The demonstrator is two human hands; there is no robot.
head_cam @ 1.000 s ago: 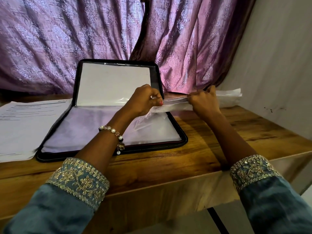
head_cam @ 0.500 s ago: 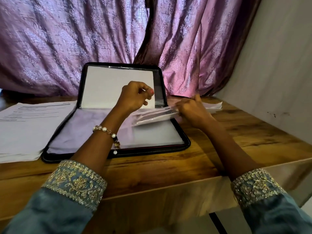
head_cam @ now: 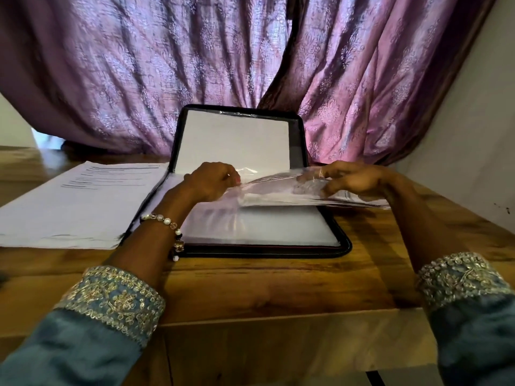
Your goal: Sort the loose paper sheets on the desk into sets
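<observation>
- The fingers of the left hand (head_cam: 213,181) are curled and pinch the left edge of a clear plastic sleeve (head_cam: 267,188); the fingers of the right hand (head_cam: 352,179) are half spread, and they hold the bundle of paper sheets (head_cam: 320,197) at its right part.
- The sheets lie partly inside the sleeve, above the near half of the open black folder (head_cam: 262,227), and stick out to the right over the wooden desk (head_cam: 250,285).
- Compared with half a second ago, the right hand is further to the right and its fingers are more open; the bundle lies flatter and lower.
- A second pile of printed sheets (head_cam: 80,201) rests on the desk, left of the folder.
- A purple curtain (head_cam: 195,65) hangs on the far side.
</observation>
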